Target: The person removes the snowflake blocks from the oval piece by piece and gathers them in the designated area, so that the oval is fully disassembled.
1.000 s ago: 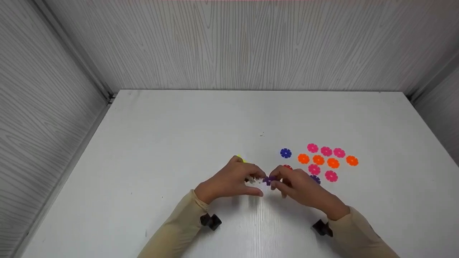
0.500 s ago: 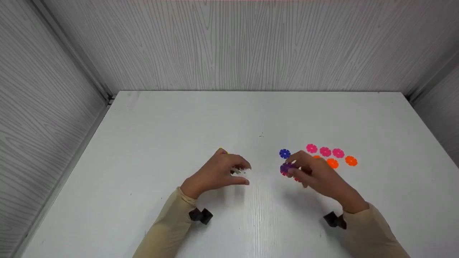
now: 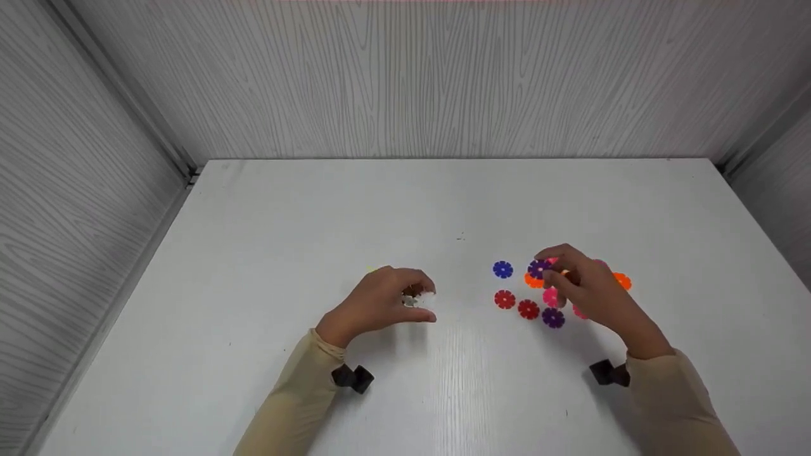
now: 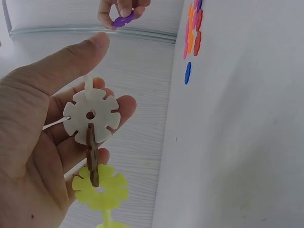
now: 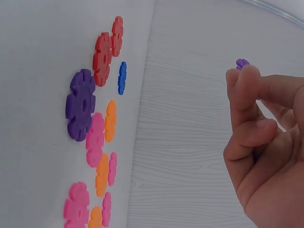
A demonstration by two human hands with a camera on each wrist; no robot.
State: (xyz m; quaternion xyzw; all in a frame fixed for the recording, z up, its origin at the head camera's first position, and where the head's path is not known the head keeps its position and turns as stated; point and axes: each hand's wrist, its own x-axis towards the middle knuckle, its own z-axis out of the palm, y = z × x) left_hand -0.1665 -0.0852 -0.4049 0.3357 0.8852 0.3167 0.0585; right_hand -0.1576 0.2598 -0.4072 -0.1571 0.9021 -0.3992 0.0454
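left hand [image 3: 377, 303]: 1 chain [image 4: 103, 121] | right hand [image 3: 594, 288]: 1 purple disc [image 3: 539, 270] | reds [image 3: 524, 310]: 2

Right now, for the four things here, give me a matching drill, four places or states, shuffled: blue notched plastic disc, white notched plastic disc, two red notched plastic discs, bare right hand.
1. Blue disc
2. White disc
3. Red discs
4. Right hand

A. Pinching a purple notched disc
B. Side by side on the white table
C. In the left hand, joined to a brown disc
D. Lying singly, left of an orange notched disc in the head view

Pairs: 1-D, 2-C, 3-B, 4-A
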